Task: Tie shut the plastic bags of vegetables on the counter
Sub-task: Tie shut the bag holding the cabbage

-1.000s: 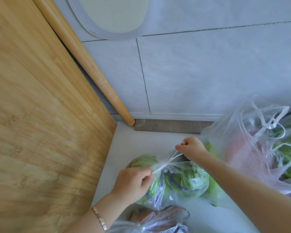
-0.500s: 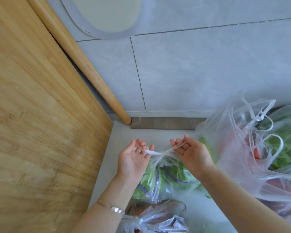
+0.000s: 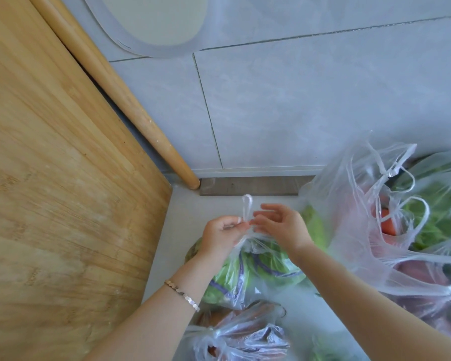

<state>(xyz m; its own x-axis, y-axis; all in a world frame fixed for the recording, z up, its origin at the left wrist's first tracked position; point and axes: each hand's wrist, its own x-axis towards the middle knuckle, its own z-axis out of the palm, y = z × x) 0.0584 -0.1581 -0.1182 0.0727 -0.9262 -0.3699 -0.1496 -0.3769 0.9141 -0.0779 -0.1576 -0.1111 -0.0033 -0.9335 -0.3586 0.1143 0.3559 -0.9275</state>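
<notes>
Both hands have drawn together since half a second ago, when they lay palm-up and apart with a strip of plastic stretched between them; a small loop of twisted plastic (image 3: 246, 207) now stands up between the fingertips. The left hand (image 3: 223, 237) is curled nearly closed, pinching the gathered neck of the bag at the base of that loop. The right hand (image 3: 281, 226) is loosely open, fingers spread and bent, its fingertips just beside the loop; whether they grip the plastic I cannot tell. A thin bracelet (image 3: 182, 295) sits on the left wrist. Directly below both hands hangs the clear bag of green vegetables (image 3: 255, 272), resting on the pale table (image 3: 216, 204). Nearer the person, below the left forearm, lies a second bag (image 3: 235, 337) with a knotted top and brownish contents. To the right of the right hand sits a large clear bag (image 3: 375, 217) holding greens and something red, its handles loose. Left of the left hand a wooden board (image 3: 63, 191) leans up, with a wooden rolling pin (image 3: 130, 108) propped behind it against the tiled wall (image 3: 297, 113).
</notes>
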